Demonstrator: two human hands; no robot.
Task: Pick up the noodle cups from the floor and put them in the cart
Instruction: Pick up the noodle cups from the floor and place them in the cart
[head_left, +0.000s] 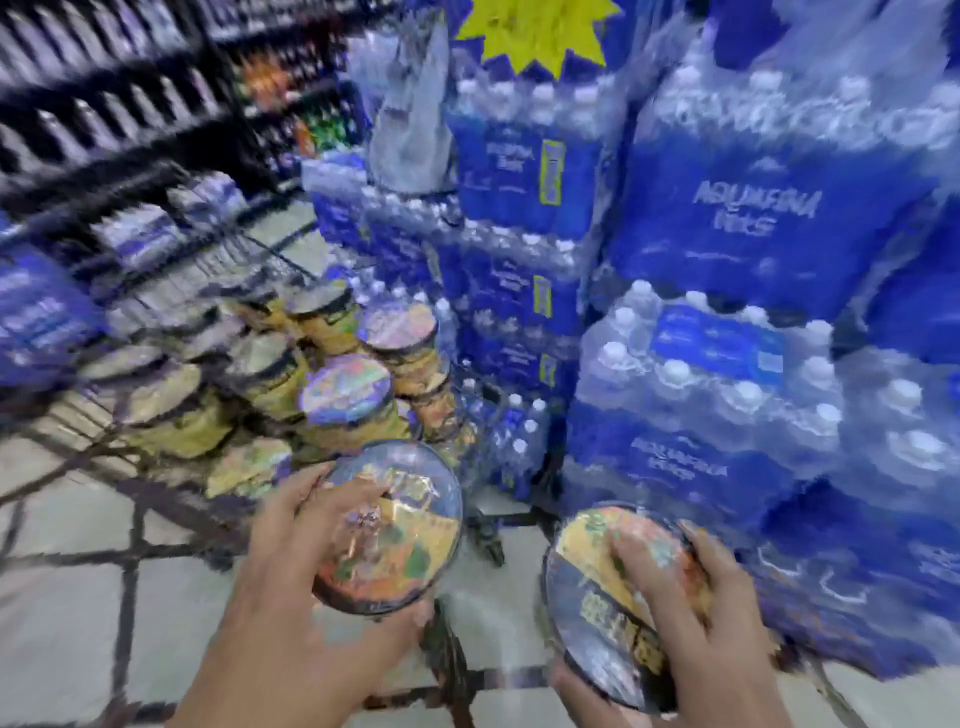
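Note:
The picture is blurred by motion. My left hand grips a round noodle cup with a colourful lid, held over the near end of the wire cart. My right hand grips a second noodle cup, tilted on its side, to the right of the cart. Several more noodle cups are piled inside the cart just beyond my left hand.
Tall stacks of blue shrink-wrapped water bottle packs stand close on the right and straight ahead. Dark shelves with bottles run along the left. More water packs sit at the far left. Pale floor tiles show through the cart wires.

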